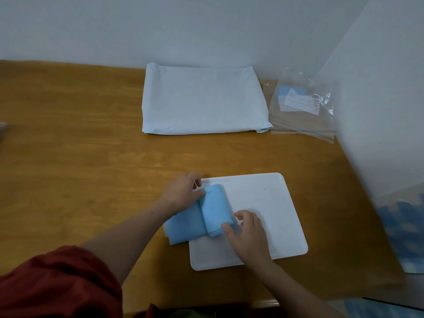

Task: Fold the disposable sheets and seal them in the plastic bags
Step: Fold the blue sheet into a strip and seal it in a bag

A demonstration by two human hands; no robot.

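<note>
A blue disposable sheet [207, 214], partly rolled or folded into a thick strip, lies across the left edge of a white board [263, 207] on the wooden table. My left hand [183, 191] pinches the far end of the folded part. My right hand [246, 235] grips the near end of it, thumb on top. The sheet's loose flat part spreads to the left onto the table. A pale blue stack of folded sheets [204, 99] lies at the back by the wall. Clear plastic zip bags [302, 104] with labels lie to its right.
The wooden table [80, 145] stretches wide to the left. A white wall rises behind it, and a white panel [378, 111] closes off the right side. A grey object [3, 131] shows at the far left edge.
</note>
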